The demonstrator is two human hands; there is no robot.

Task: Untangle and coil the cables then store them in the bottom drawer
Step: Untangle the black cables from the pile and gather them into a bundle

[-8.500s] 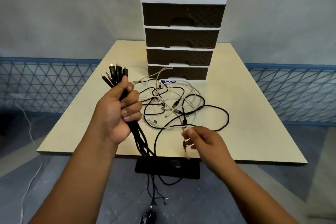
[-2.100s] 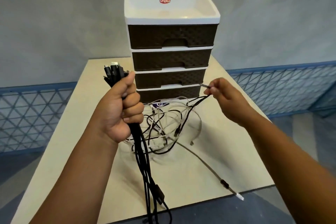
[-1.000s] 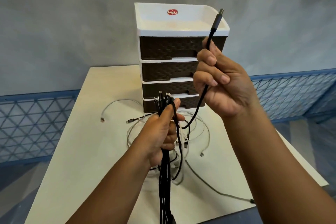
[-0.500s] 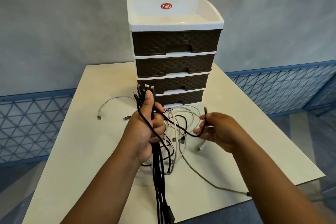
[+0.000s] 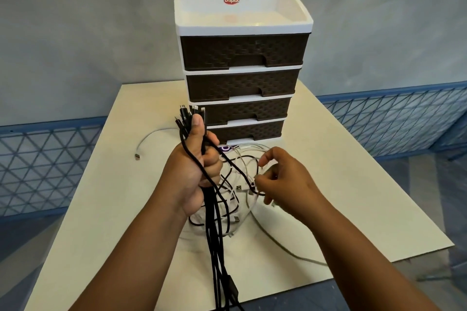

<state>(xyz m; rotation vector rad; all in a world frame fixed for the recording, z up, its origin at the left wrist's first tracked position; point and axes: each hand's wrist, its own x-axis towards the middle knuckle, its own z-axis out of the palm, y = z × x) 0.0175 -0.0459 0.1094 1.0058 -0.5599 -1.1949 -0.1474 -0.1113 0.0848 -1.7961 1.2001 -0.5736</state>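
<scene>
**Limp cables, best handled by their plugs**

The left hand [image 5: 195, 174] is gripping a bundle of black cables [image 5: 214, 230] in a closed fist, the plug ends [image 5: 190, 115] sticking up above the thumb and the long tails hanging straight down below the wrist, past the near edge of the table [image 5: 101, 209]. The right hand [image 5: 280, 182] is working just to the right of that fist, its fingers curled loosely and pinching a black strand [image 5: 249, 184] that is running across from the bundle; exactly how firm that pinch is I cannot tell.

Between and beneath the two hands the tangle of white and black cables [image 5: 237, 199] is lying on the table — still unsorted. Beyond the hands the drawer unit [image 5: 242, 78] is standing, and its bottom drawer [image 5: 249, 130], just behind the left thumb, is looking closed.

These cables are likely light, soft and floppy, sagging wherever they are not being held. The smooth jackets may be slippery, so the stiffer plug ends are probably the surest place to take hold — pulling mid-length risks tightening loops. One white cable [image 5: 151, 137] is lying apart, off to the left of the fist.
</scene>
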